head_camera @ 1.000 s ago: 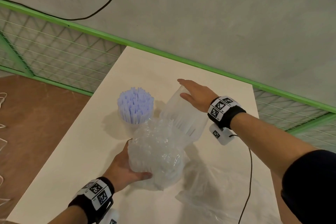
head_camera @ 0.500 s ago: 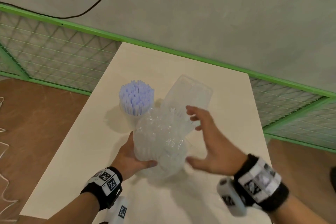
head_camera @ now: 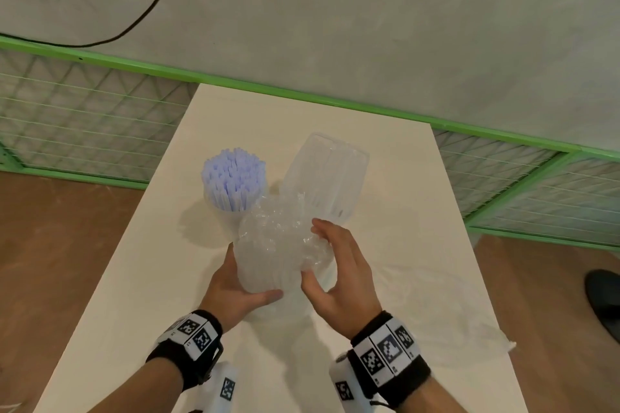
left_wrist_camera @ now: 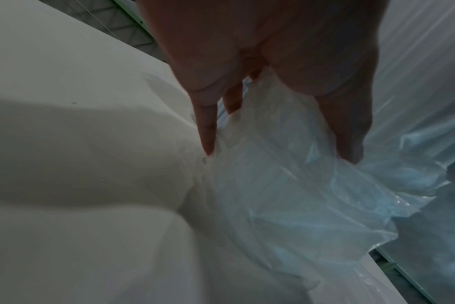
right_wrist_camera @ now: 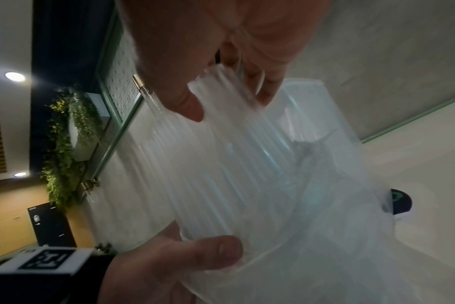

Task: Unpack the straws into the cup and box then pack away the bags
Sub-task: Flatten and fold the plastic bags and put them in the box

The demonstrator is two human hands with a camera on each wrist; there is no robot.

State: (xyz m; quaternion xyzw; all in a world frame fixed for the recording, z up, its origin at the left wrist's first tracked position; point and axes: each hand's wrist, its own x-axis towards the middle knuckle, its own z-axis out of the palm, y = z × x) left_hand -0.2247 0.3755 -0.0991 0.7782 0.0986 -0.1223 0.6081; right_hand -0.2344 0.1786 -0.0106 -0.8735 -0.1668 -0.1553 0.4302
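A clear bag of clear straws (head_camera: 268, 255) is held up over the white table (head_camera: 134, 278). My left hand (head_camera: 250, 282) grips its lower end, thumb in front. My right hand (head_camera: 313, 251) holds the crumpled upper part, fingers curled round it. In the right wrist view the right hand (right_wrist_camera: 229, 102) pinches the straw bundle (right_wrist_camera: 234, 174). The left wrist view has my left hand (left_wrist_camera: 273, 144) on the bag plastic (left_wrist_camera: 286, 195). Behind stand a cup full of lavender straws (head_camera: 233, 181) and a clear box (head_camera: 325, 174).
An empty clear bag (head_camera: 436, 312) lies flat on the table's right side near its edge. A green mesh fence (head_camera: 84, 117) runs behind the table. A dark shoe (head_camera: 604, 298) is on the brown floor at the right.
My right hand left the top of the clear box, swung back and closed on the upper part of the straw bag. The left hand kept its hold on the bag's lower end.
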